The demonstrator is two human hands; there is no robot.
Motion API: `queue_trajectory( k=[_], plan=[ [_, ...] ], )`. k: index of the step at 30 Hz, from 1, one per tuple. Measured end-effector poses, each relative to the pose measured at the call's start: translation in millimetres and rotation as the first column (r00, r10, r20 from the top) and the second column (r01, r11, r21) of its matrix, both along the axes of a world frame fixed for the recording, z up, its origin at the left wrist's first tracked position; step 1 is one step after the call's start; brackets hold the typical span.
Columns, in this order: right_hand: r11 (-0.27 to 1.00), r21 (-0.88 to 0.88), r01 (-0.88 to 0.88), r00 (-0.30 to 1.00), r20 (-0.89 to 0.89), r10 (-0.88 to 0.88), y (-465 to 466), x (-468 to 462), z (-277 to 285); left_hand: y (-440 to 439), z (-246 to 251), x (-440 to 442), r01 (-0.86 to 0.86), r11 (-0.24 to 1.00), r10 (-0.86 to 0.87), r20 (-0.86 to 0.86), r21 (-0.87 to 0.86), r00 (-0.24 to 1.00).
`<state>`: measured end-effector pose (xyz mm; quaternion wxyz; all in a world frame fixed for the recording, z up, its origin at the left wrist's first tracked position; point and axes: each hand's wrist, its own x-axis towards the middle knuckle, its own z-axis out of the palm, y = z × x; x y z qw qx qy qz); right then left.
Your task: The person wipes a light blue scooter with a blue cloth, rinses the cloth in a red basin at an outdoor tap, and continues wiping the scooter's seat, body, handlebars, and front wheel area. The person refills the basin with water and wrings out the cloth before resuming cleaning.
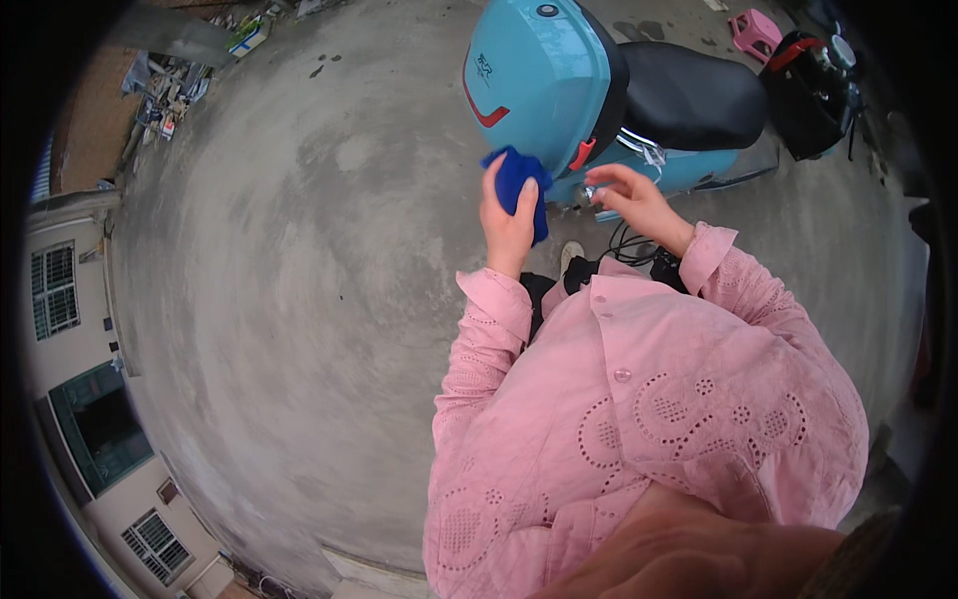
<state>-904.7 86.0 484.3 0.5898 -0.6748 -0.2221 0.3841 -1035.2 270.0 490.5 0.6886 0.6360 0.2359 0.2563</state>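
Note:
A bunched blue cloth [512, 180] is gripped in my left hand [509, 221], close to the lower corner of a light-blue scooter top box [535, 82]. My right hand [630, 196] has its fingers apart and holds nothing. It is beside the scooter's light-blue rear body [677, 166], just below the box's red latch [582, 153]; whether the fingertips touch the scooter I cannot tell. A black seat [692, 93] extends forward from the box. White strips [656, 159] hang by the chrome rail [636, 141] under the seat.
Dark cable loops [627, 245] lie near my shoe [572, 253]. A pink plastic stool [754, 34] stands beyond the scooter's front. Grey concrete ground [299, 262] spreads leftward to a building wall [90, 299] with barred windows. Piled debris [161, 101] sits at upper left.

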Motion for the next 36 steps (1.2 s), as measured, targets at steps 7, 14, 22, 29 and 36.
queue_trajectory(
  k=[7,14,22,29,36],
  plan=[
    [0.949,0.085,0.303,0.939,0.144,-0.312,-18,38,12,28,21,108,0.053,0.288,-0.117,-0.02,0.956,0.993],
    [0.819,-0.128,0.56,0.825,-0.001,-0.564,-49,8,-8,51,-82,33,0.387,0.085,-0.287,-0.35,0.918,0.892],
    [0.804,-0.015,0.594,0.794,0.168,-0.584,-8,20,-4,88,-31,43,0.404,0.548,-0.481,-0.12,0.732,0.869],
    [0.84,0.256,0.478,0.671,0.51,-0.538,64,85,38,65,45,117,0.15,0.398,-0.349,-0.002,0.905,0.937],
    [0.866,0.05,0.497,0.48,0.815,-0.323,90,88,25,93,27,166,-0.032,0.41,-0.259,0.151,0.911,0.954]
  ],
)
